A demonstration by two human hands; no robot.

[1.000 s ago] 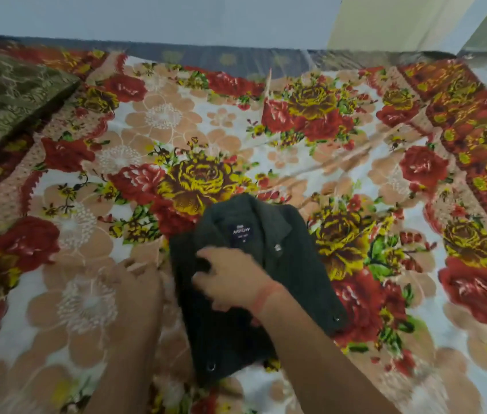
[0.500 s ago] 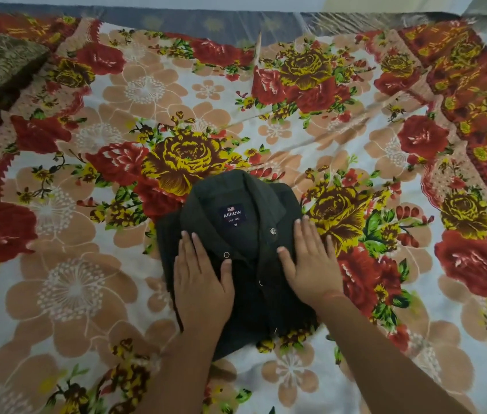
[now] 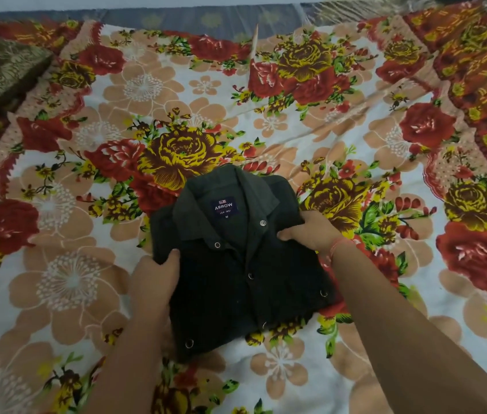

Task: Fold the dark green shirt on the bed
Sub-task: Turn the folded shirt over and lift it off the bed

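Observation:
The dark green shirt [image 3: 236,264] lies folded into a compact rectangle on the floral bed sheet [image 3: 266,121], collar up, with its blue label and snap buttons showing. My left hand [image 3: 155,282] grips the shirt's left edge, thumb on top and fingers tucked under the fabric. My right hand [image 3: 310,231] holds the right edge just below the collar, thumb pressed on top. A red thread band circles my right wrist. The shirt's sleeves are folded out of sight.
An olive patterned pillow [image 3: 0,73] sits at the far left corner of the bed. A grey strip of bedding [image 3: 206,19] runs along the far edge by the wall. The sheet has a few creases toward the upper right.
Both hands lay flat on top of the shirt half a second ago. They have slid outward to its left and right edges and closed on them.

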